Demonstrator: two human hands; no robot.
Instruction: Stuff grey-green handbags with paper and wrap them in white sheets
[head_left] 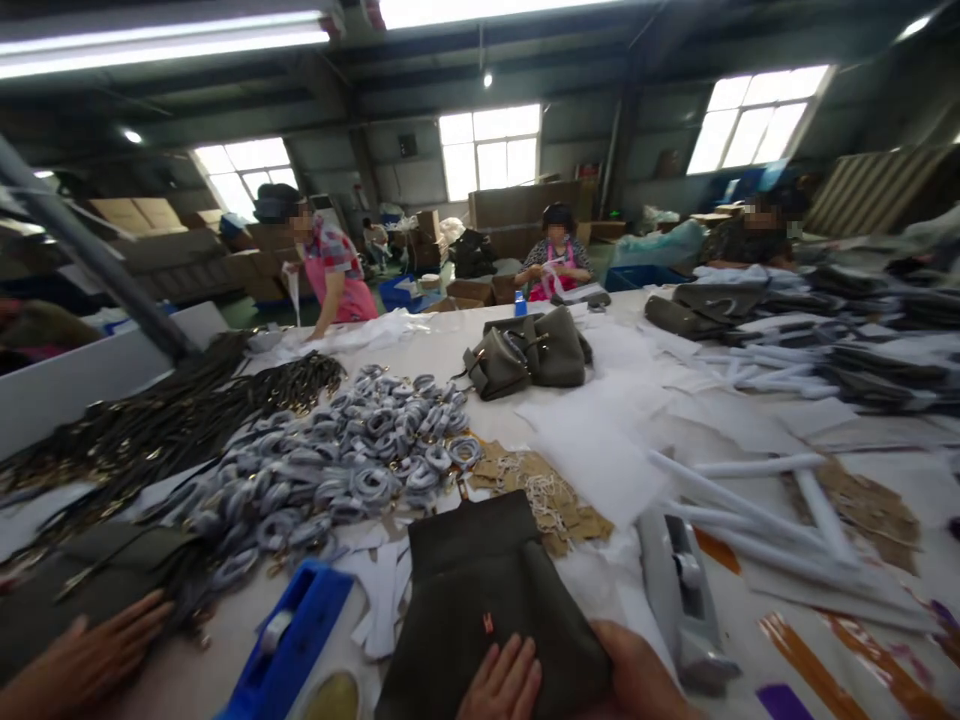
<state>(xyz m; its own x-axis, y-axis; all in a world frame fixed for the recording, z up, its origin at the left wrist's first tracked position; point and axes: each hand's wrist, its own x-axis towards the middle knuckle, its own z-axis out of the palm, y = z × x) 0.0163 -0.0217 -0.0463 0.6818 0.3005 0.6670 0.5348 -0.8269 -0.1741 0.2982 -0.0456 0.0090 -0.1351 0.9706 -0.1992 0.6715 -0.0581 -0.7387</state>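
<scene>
A dark olive handbag [480, 570] lies before me at the bottom middle, its flap turned away from me and a small reddish metal fitting on its front. My left hand [501, 682] rests flat on the front panel, fingers stretched out beside that fitting. At the bag's right edge, my right hand [637, 672] grips the side, its fingertips partly hidden behind the bag. Left of the bag is a blue tape dispenser [292, 640]; a grey tape dispenser [684, 600] stands on its right. White paper strips [382, 590] lie near the bag's left side.
Wrapped coiled straps [360, 440] and dark straps [172, 410] are heaped at left. A co-worker's hand [97, 645] lies by another dark bag [97, 570]. Finished-looking bags [540, 350], white tubes [750, 510] and brown paper [555, 500] lie beyond. People work across the table.
</scene>
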